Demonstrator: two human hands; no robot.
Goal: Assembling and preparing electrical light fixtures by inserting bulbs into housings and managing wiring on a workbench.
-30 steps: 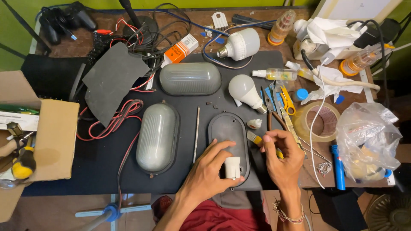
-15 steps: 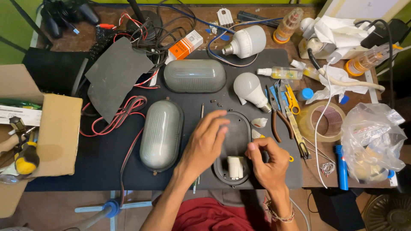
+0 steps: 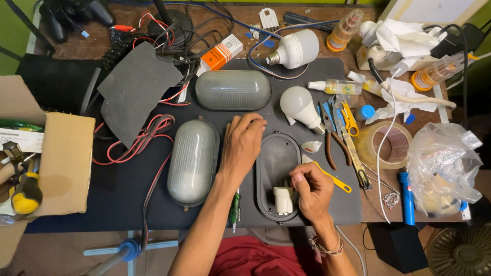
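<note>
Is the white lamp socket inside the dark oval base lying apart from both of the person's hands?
No: the right hand has its fingers against the white lamp socket inside the dark oval base, while the left hand rests on the base's upper edge.

Cluttered wooden workbench (image 3: 102,43) under a dark mat (image 3: 123,189), green wall (image 3: 10,36) behind.

A single view is given, taken from a camera worn on the head and aimed almost straight down at the bench (image 3: 61,204). The bench is seen from above at close working range, its far edge lying along the top of the frame. The person's own forearms enter from the bottom edge, and the lap is seen below.
</note>
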